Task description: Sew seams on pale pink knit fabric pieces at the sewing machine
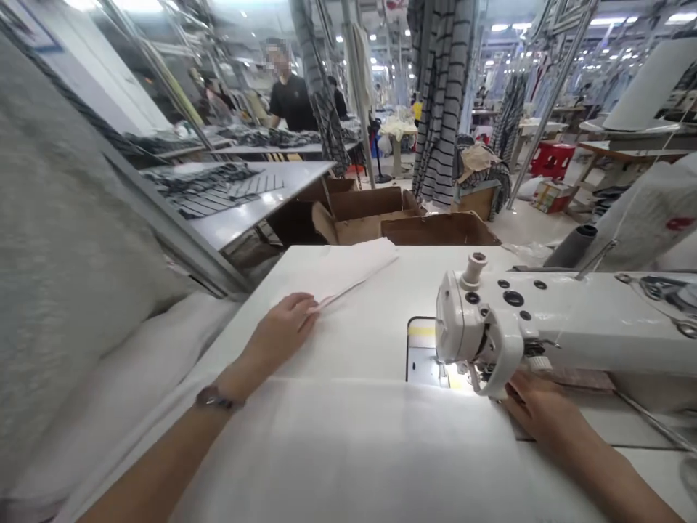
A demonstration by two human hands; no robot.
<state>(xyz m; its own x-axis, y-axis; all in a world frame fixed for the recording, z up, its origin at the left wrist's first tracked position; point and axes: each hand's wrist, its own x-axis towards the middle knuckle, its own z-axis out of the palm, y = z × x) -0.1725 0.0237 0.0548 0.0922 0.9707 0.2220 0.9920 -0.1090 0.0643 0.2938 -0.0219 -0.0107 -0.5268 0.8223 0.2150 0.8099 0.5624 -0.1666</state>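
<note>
My left hand (287, 323), with a watch at the wrist, is closed on the near end of a pale folded fabric piece (353, 265). That piece lies across the far left of the white sewing table (375, 334). Beside the head of a white sewing machine (490, 327) is my right hand (544, 407); its fingertips are partly hidden behind the machine, so their grip does not show. A large white cloth (348, 443) covers the near part of the table, its far edge running toward the lit needle area (462, 374).
Cardboard boxes (435, 229) stand just beyond the table. Grey striped fabric (441, 102) hangs behind them. At the left is another table (234, 214) with striped cloth, and a person (294, 102) stands farther back. A thread cone (647, 87) rises at the right.
</note>
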